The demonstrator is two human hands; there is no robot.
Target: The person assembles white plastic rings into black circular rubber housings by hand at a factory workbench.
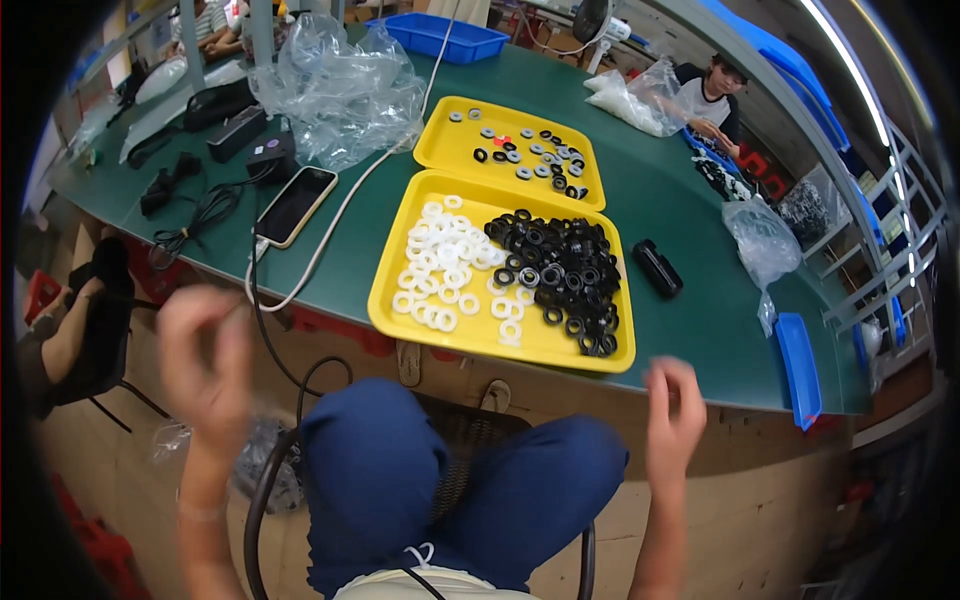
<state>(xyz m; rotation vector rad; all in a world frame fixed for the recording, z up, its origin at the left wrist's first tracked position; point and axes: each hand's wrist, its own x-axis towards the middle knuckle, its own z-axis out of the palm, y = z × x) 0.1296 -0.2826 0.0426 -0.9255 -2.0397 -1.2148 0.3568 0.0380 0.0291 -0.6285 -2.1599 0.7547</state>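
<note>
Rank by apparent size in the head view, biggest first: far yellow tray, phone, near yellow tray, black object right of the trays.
1. Near yellow tray
2. Far yellow tray
3. Phone
4. Black object

Nearness may enlarge the near tray; the trays' true size order is unsure.

Left of our knees (375, 430), we hold our left hand (205, 365) up, its loosely bent fingers blurred; right of them, our right hand (675, 415) is raised too, fingers bent, thumb apart.
</note>
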